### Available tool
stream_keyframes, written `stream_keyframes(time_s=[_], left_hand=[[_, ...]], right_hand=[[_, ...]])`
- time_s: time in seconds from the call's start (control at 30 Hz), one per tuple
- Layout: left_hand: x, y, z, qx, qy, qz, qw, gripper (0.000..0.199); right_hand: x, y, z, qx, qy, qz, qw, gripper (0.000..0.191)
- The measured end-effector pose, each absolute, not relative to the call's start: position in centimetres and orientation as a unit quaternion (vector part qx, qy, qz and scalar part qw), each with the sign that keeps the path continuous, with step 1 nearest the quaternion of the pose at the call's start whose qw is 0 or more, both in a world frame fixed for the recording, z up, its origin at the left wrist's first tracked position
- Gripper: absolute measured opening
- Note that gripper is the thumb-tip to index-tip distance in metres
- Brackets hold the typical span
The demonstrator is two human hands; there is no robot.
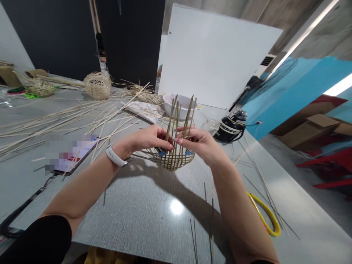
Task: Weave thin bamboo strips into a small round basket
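A small woven basket piece of greenish-brown strips is held up over the grey table, its long loose strips pointing upward. My left hand pinches the strips on the left side, thumb and fingers pressed together. From the right, my right hand grips the strips, its thumb tip close to the left thumb. Blue clips sit on the weave beneath both hands. The fingers partly hide the upper rows of the weave.
Pale loose strips spread across the left. A phone lies by my left forearm, yellow-handled scissors by my right. Behind stand a white bowl, a black jug and a round woven basket.
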State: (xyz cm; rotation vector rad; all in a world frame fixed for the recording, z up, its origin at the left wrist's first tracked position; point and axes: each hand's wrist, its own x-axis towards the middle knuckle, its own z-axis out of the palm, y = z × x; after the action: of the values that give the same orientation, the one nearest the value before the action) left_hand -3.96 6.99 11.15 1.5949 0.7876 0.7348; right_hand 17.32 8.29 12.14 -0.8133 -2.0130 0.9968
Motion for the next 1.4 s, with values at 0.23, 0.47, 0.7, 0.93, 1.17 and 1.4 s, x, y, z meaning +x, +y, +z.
stream_keyframes(time_s=[0.23, 0.47, 0.7, 0.93, 1.17, 1.4], left_hand=[[-3.9, 7.4, 10.3, 0.704, 0.331, 0.319, 0.541, 0.017], [-2.8, 7.1, 10.1, 0.684, 0.381, 0.333, 0.525, 0.023], [-1.9, 7.4, 9.4, 0.65, 0.373, 0.404, 0.525, 0.022], [-2.0, 7.0, 9.9, 0.637, 0.344, 0.407, 0.557, 0.021], [-1.8, 7.0, 9.7, 0.604, 0.341, 0.436, 0.574, 0.033], [-1.9, 6.9, 9.5, 0.596, 0.353, 0.438, 0.573, 0.036]], right_hand=[[17.4, 8.4, 12.3, -0.319, -0.785, 0.412, 0.334, 0.016], [16.9, 8.0, 12.3, -0.34, -0.771, 0.422, 0.335, 0.017], [17.1, 7.8, 12.8, -0.302, -0.792, 0.397, 0.353, 0.012], [17.3, 7.9, 12.6, -0.3, -0.792, 0.403, 0.347, 0.014], [17.2, 7.9, 12.5, -0.337, -0.782, 0.391, 0.349, 0.019], [17.2, 7.7, 12.7, -0.361, -0.779, 0.38, 0.346, 0.022]])
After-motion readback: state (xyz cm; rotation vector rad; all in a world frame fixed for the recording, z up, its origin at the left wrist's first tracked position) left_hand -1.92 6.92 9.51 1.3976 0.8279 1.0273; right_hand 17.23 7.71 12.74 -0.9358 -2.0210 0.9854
